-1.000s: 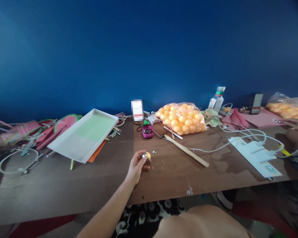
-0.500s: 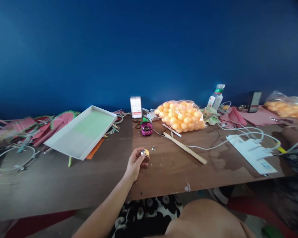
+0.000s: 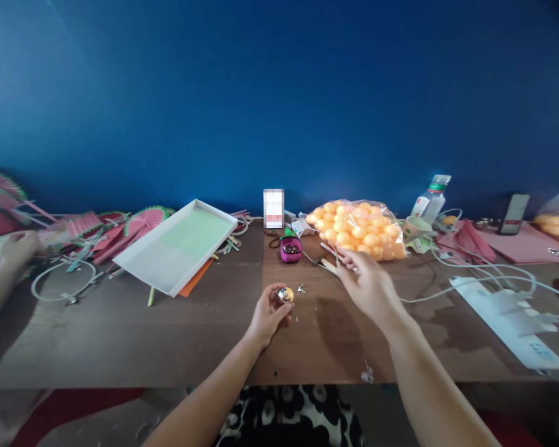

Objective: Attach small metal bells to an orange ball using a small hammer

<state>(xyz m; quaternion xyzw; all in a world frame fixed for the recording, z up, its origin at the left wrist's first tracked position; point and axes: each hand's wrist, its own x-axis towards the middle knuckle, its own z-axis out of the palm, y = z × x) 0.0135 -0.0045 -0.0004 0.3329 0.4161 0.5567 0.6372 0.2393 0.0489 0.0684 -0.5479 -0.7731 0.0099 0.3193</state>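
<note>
My left hand (image 3: 268, 312) rests on the brown table (image 3: 121, 335) with its fingers closed round a small orange ball (image 3: 286, 294) that carries a silver piece on top. My right hand (image 3: 366, 282) reaches forward over the table with fingers spread and nothing in them, its fingertips close to a wooden stick (image 3: 328, 266) and a thin white strip. Just beyond lies a clear bag of orange balls (image 3: 358, 228). A small magenta cup (image 3: 290, 249) of dark bits stands behind the ball, and a tiny silver piece (image 3: 301, 288) lies beside it.
A white tray (image 3: 179, 245) leans on orange paper at centre left, with pink paper fans (image 3: 121, 233) and wire rings (image 3: 63, 282) beyond. Another person's hand (image 3: 16, 248) is at far left. A white power strip (image 3: 507, 316) with cables, a bottle (image 3: 431, 198) and a phone (image 3: 515, 214) lie right.
My right hand has come into view and stretched out toward the stick by the bag of balls. My left hand stays on the ball. The camera has shifted a little to the left.
</note>
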